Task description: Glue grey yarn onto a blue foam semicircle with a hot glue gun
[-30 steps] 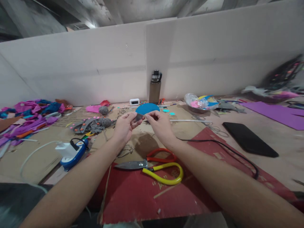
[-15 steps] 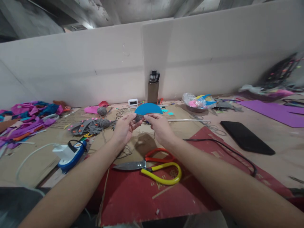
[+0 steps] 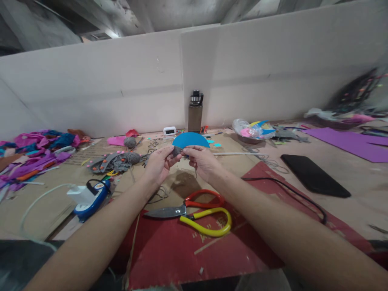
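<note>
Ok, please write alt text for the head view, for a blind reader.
The left hand and right hand pinch a small grey piece at the edge of a blue half-disc above a cluttered craft table. Scissors lie nearer on red card; a bottle stands behind.

Frame centre: left hand (image 3: 159,163) and right hand (image 3: 202,159) meet above the bench (image 3: 360,198), half-disc (image 3: 190,140) pinched between them. Scissors (image 3: 194,210) lie below, on the mat (image 3: 182,250). Bottle (image 3: 195,111) stands behind at the wall, clock (image 3: 169,130) to its left. Scrap pile (image 3: 33,151) far left; tablet (image 3: 313,176) at right.
</note>
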`<action>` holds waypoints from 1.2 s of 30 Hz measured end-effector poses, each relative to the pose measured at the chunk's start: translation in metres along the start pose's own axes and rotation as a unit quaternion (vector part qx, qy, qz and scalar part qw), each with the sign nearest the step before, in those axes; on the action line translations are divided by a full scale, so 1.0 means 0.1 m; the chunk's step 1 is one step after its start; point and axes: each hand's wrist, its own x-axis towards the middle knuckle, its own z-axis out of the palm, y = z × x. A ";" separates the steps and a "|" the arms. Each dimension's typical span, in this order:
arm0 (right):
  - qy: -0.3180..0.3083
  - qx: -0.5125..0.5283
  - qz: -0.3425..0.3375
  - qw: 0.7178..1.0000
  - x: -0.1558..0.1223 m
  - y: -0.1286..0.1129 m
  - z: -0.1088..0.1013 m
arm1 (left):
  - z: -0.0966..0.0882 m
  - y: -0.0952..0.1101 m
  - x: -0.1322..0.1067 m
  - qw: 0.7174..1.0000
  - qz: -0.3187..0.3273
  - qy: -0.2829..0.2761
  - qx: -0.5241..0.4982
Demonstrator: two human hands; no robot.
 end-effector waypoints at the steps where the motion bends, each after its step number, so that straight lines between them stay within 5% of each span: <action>1: 0.000 0.001 0.003 1.000 0.00 0.00 0.00 | -0.01 0.00 0.00 1.000 -0.002 0.000 -0.001; 17: 0.006 -0.105 -0.094 0.990 -0.09 0.02 0.04 | -0.04 -0.12 0.01 0.999 -0.002 -0.030 0.031; 21: -0.002 -0.129 -0.129 0.983 -0.03 0.06 0.00 | 0.00 -0.12 -0.05 0.990 0.040 -0.083 0.108; 27: -0.029 -0.212 -0.158 0.964 -0.04 0.10 0.00 | -0.03 -0.13 -0.04 0.965 0.078 -0.028 0.250; 36: 0.019 -0.309 -0.254 0.916 -0.08 -0.01 -0.04 | -0.08 -0.09 0.03 0.985 0.041 -0.026 0.164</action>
